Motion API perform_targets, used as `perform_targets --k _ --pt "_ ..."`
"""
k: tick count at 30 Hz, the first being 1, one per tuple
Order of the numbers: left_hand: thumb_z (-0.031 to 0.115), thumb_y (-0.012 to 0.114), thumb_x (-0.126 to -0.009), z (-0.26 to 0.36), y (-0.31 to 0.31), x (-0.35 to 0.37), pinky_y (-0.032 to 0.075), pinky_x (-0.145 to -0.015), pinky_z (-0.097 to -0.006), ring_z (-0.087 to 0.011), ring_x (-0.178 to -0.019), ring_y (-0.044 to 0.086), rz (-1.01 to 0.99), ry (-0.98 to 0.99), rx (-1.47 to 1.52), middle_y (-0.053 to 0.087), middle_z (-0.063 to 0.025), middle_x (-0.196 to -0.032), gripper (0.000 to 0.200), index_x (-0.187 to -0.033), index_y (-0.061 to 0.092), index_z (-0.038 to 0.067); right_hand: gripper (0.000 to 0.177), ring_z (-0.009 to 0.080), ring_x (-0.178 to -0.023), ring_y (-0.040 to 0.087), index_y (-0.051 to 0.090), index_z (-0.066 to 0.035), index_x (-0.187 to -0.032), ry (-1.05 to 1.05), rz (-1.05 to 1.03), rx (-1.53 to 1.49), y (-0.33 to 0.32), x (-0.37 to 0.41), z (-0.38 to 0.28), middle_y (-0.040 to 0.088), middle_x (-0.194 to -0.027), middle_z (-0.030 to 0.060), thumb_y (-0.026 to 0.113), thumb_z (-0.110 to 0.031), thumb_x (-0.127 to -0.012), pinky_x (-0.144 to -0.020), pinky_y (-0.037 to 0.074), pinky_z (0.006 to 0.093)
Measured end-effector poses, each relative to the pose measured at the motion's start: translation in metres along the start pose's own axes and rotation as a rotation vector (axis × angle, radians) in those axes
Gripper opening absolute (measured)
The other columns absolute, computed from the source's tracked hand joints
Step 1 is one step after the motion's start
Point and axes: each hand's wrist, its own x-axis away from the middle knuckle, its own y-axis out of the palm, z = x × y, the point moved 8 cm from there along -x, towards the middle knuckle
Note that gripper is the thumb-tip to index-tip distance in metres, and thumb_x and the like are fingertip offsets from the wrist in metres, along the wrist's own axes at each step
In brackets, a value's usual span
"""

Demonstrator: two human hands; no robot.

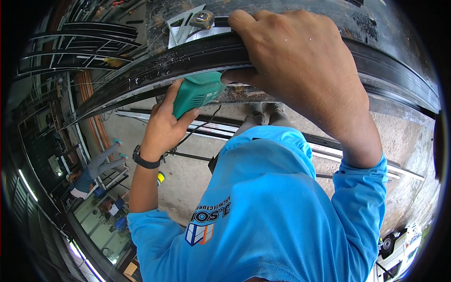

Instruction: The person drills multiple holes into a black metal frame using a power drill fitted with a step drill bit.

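Note:
My left hand (pixel 165 122), with a dark band on its wrist, is closed around a green power tool (pixel 199 94) that has vent slots and faint white lettering. The tool's working end is hidden, so its exact kind does not show. It is held against the near side of a long black metal profile (pixel 188 58). A black cord (pixel 199 127) hangs below the tool. My right hand (pixel 300 61) grips the profile from above, fingers over the far side and thumb on the near side close to the tool. Pale shavings dot the profile.
Beyond the profile, a tape measure (pixel 202 19) and a set square (pixel 181 28) lie on the dark work surface (pixel 300 5). More long bars (pixel 221 124) lie below near my feet. Frames (pixel 84 44) are stacked at left. Another person (pixel 89 176) is farther off; a white vehicle (pixel 399 251) stands lower right.

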Motion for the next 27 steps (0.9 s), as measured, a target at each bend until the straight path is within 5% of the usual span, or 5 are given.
perform_targets --k 7,18,21,24,27 --pt "0.017 0.077 -0.091 0.002 -0.005 -0.002 0.050 -0.102 -0.0364 -0.0277 -0.117 0.068 0.006 0.031 -0.041 0.069 -0.0229 -0.127 0.075 -0.154 0.040 -0.001 0.017 0.0243 -0.060 0.071 0.059 -0.001 -0.091 0.020 -0.060 0.042 0.001 -0.006 0.007 0.067 -0.067 0.0079 0.062 -0.018 -0.092 -0.052 0.054 0.0363" --pt "0.021 0.078 -0.091 0.002 -0.008 -0.005 0.052 -0.100 -0.0374 -0.0299 -0.116 0.069 -0.019 0.005 -0.054 0.070 -0.0238 -0.125 0.076 -0.153 0.041 -0.001 0.019 0.0239 -0.056 0.069 0.060 -0.001 -0.090 -0.005 0.135 0.002 0.005 -0.009 0.013 0.064 -0.062 0.0077 0.063 -0.020 -0.092 -0.050 0.053 0.0363" --pt "0.021 0.077 -0.091 0.004 -0.006 -0.004 0.052 -0.100 -0.0379 -0.0318 -0.117 0.069 -0.026 0.002 -0.037 0.069 -0.0244 -0.126 0.075 -0.154 0.040 0.000 0.018 0.0238 -0.055 0.069 0.060 -0.001 -0.090 0.006 0.089 -0.012 0.007 -0.011 0.013 0.065 -0.062 0.0077 0.063 -0.019 -0.092 -0.049 0.053 0.0359" --pt "0.025 0.075 -0.090 0.003 -0.005 -0.007 0.054 -0.100 -0.0500 -0.0466 -0.118 0.066 -0.030 0.047 -0.077 0.065 -0.0261 -0.132 0.074 -0.153 0.041 0.006 0.019 0.0238 -0.056 0.069 0.060 -0.001 -0.089 0.027 0.029 -0.030 0.003 -0.011 0.012 0.065 -0.063 0.0080 0.062 -0.019 -0.092 -0.049 0.053 0.0358" --pt "0.023 0.078 -0.088 0.018 -0.008 -0.020 0.053 -0.101 -0.0499 -0.0460 -0.118 0.066 -0.091 0.059 -0.199 0.066 -0.0262 -0.130 0.074 -0.150 0.043 0.004 0.019 0.0241 -0.056 0.069 0.060 0.000 -0.089 -0.014 0.117 -0.026 0.006 -0.009 0.010 0.065 -0.063 0.0087 0.062 -0.019 -0.092 -0.050 0.053 0.0360"
